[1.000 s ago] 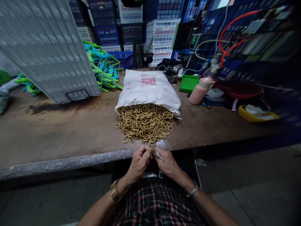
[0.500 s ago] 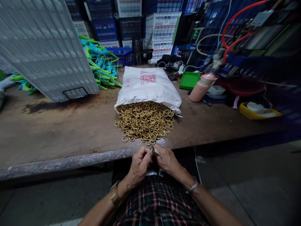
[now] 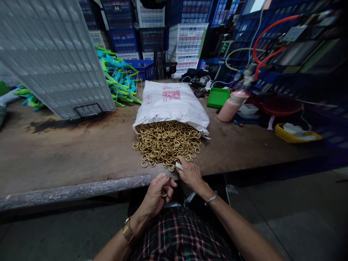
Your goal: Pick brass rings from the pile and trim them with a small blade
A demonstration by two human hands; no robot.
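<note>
A heap of gold-coloured metal rings (image 3: 165, 141) spills from the mouth of a white sack (image 3: 174, 105) printed in red. My left hand (image 3: 156, 192) is just off the table's front edge, fingers curled around one gold ring (image 3: 164, 192). At the near edge of the heap, my right hand (image 3: 190, 174) has its fingers bent and pressed among the rings. A small white strip (image 3: 178, 165) shows at its thumb and fingertips; whether it is held or wrapped on is unclear. What the fingertips pinch is partly hidden.
A grey ribbed plastic panel (image 3: 59, 65) leans at the left beside green and blue frames (image 3: 119, 79). At the right stand a pink bottle (image 3: 231, 107), a green tray (image 3: 218, 98) and a yellow tray (image 3: 285, 137). Stacked crates (image 3: 187, 40) rise behind the table (image 3: 81, 156).
My hands, together before, are now apart. The right one has moved forward to the rings; the left has drawn slightly back and down, with a ring now visible in it.
</note>
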